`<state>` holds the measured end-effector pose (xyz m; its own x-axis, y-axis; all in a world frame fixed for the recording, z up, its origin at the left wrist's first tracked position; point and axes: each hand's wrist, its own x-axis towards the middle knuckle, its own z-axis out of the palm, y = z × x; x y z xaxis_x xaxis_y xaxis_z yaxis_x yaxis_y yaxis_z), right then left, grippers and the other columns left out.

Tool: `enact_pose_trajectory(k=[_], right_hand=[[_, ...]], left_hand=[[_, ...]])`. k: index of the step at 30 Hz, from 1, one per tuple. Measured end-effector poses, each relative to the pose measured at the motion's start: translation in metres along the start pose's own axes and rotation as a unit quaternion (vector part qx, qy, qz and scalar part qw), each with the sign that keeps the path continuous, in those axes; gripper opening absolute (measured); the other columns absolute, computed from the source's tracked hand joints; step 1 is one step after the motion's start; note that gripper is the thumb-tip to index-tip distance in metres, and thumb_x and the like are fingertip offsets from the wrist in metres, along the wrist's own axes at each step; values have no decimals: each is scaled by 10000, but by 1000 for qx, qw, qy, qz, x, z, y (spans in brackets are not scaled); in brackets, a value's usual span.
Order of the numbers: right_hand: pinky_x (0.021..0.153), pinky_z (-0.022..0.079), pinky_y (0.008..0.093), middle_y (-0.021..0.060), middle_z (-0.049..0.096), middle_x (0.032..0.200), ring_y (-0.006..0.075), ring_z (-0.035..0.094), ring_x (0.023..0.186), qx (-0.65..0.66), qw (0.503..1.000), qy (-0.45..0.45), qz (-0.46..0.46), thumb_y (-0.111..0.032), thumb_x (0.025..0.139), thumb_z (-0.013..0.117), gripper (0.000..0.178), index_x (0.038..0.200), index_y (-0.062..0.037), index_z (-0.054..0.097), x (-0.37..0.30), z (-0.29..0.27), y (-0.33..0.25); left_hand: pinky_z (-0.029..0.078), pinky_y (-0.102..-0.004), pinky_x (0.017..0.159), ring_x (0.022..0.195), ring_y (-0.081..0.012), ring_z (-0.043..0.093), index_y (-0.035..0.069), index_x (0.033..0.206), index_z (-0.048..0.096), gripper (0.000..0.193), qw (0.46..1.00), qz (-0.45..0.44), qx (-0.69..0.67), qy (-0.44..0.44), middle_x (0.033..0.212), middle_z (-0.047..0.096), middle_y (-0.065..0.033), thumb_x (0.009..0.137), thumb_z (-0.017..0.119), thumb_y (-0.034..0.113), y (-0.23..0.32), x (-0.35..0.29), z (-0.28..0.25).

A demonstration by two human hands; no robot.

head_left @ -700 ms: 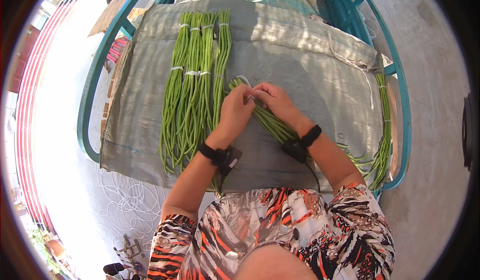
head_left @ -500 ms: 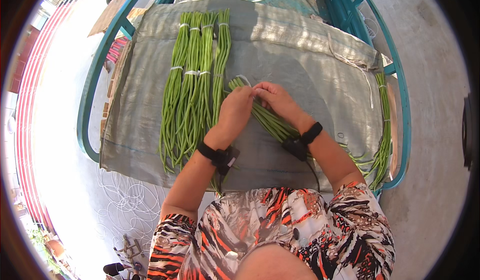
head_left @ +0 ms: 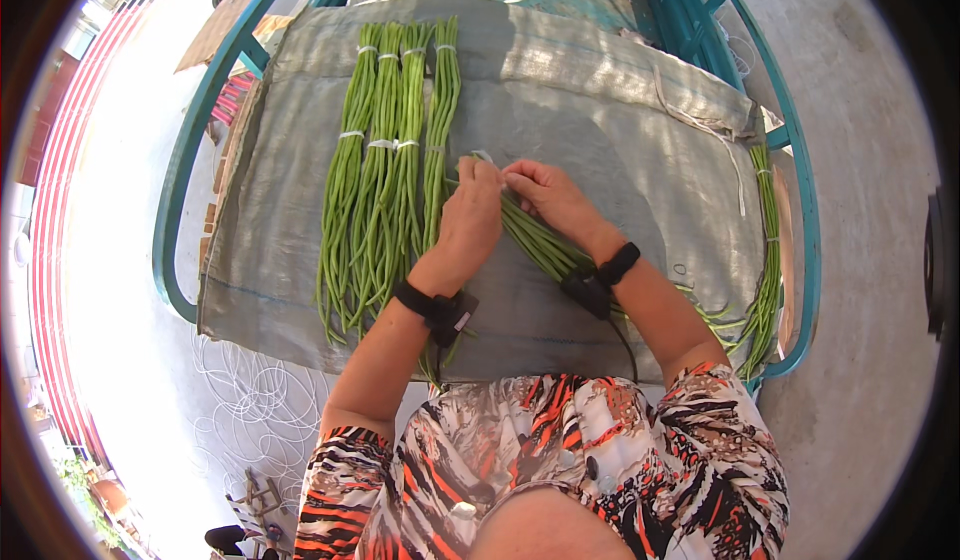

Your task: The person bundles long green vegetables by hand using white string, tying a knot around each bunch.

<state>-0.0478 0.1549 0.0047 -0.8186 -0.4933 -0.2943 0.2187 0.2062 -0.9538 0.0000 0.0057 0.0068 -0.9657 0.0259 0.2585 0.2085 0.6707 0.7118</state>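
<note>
1. Pale floor (head_left: 860,360) around a teal-railed cart, rail (head_left: 172,210) curving along both sides; dull grey sheet (head_left: 600,130) spread over the load bed as a work surface. Head view only.
2. Change, head view: left hand (head_left: 470,215) has drawn slightly away from right hand (head_left: 550,200), its knuckles higher; the fingertips sat closer together moments ago. Narrow gap between them now.
3. Reading of that: the two hands look to be pulling a white tie (head_left: 483,156) snug near the top of the bean bundle (head_left: 540,245). Judgement only; the knot itself is covered.
4. Hands: both pinched narrow, apparently on the tie; left fingertips partly hidden. Bundle lies slantwise on the sheet, running down under the right wrist.
5. Nearby: four tied bundles (head_left: 385,200) side by side, left of the hands, unmoved; another bundle (head_left: 767,250) by the right rail, with loose beans (head_left: 715,315) beside it.
6. Writing: small pale label (head_left: 463,322) on the left wrist unit, too small to read. Faint bluish marks on the sheet, also unreadable. No brand made out.
</note>
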Motion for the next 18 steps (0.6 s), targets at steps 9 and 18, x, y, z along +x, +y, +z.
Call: enact_pose_trajectory(k=[9,18], right_hand=[[540,387,204,-30,546,702,39,463,592,9,995,99,-20,-207,874,563,170,889,-40,593,7,6,2],[557,444,295,26,589,712,130,538,594,-153,964,159,-149,-193,848,573,188,877,-9,604,30,1,18]], left_hand=[[439,-450,662,808,-412,528,13,968,406,108,999,10,-41,-35,972,471,-203,884,457,57,-1,-7,7],[411,-390,608,666,-314,494,16,863,459,65,986,72,-123,-92,743,488,-151,826,513,25,15,-20,13]])
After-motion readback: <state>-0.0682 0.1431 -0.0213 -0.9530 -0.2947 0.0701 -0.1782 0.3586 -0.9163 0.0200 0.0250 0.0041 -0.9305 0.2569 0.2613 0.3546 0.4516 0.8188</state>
